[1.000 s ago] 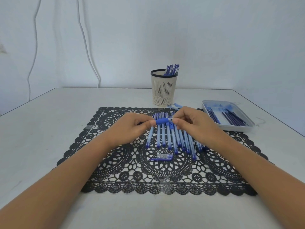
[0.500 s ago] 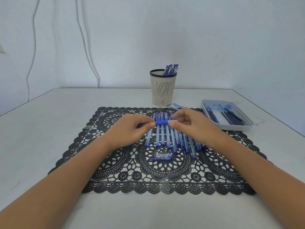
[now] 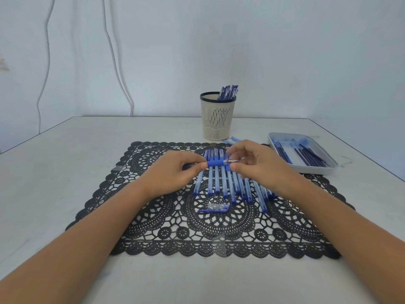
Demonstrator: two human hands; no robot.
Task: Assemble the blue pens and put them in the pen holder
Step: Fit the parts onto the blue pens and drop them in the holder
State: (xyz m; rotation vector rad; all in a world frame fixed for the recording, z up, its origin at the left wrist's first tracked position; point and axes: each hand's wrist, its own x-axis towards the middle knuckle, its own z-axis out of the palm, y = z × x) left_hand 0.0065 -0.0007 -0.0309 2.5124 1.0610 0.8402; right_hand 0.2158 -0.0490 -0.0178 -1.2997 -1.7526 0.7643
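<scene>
A blue pen (image 3: 215,163) lies crosswise between my hands, above a row of several pen barrels (image 3: 228,185) on the black lace mat (image 3: 153,220). My left hand (image 3: 175,172) pinches the pen's barrel end. My right hand (image 3: 258,165) pinches the clear tip end with thumb and forefinger. A loose blue cap (image 3: 214,209) rests on the mat nearer to me. The beige pen holder (image 3: 217,117) stands behind the mat with several assembled pens (image 3: 228,92) leaning in it.
A grey tray (image 3: 324,170) at the right holds several dark refills (image 3: 306,155). A few pen parts (image 3: 232,140) lie at the holder's foot. The white table's (image 3: 54,172) edges run close at left and right; cables hang on the back wall.
My right fingers have shifted at the pen's tip end, and more of the clear tip now shows. The left hand keeps its hold; the pen stays over the row.
</scene>
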